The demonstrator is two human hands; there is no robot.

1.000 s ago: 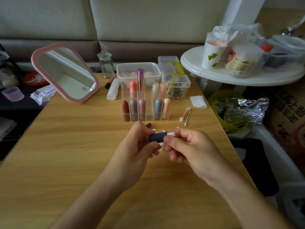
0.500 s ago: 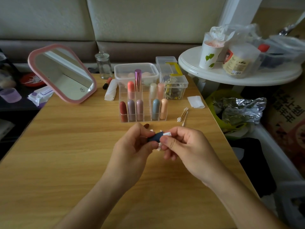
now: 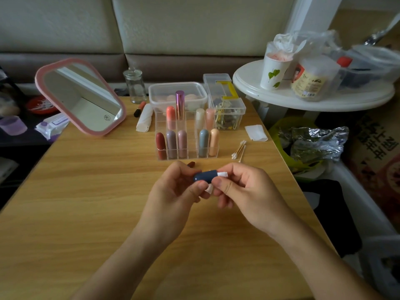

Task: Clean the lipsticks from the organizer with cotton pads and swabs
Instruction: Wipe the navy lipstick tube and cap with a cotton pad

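Note:
A dark blue lipstick [image 3: 205,176] lies sideways between my two hands, just above the wooden table [image 3: 86,202]. My left hand [image 3: 173,191] pinches its left end. My right hand [image 3: 244,191] presses a white cotton pad [image 3: 221,174] around its right end. Behind them stands the clear acrylic organizer [image 3: 190,155] with several capped lipsticks upright in its slots. A few cotton swabs [image 3: 239,150] lie to its right, and a spare cotton pad [image 3: 255,132] beyond them. A brown lipstick piece [image 3: 191,163] pokes out behind my left fingers.
A pink-framed mirror [image 3: 80,96] leans at the back left. A glass jar [image 3: 134,85], a lidded tub [image 3: 177,92] and a clear box of clips [image 3: 227,105] stand behind the organizer. A rolled white cloth [image 3: 144,118] lies beside it. A white round side table [image 3: 311,92] stands right.
My hands stay together on the blue lipstick. My right fingers with the pad have shifted slightly along its right end; the lipstick shows a bit more than half a second ago.

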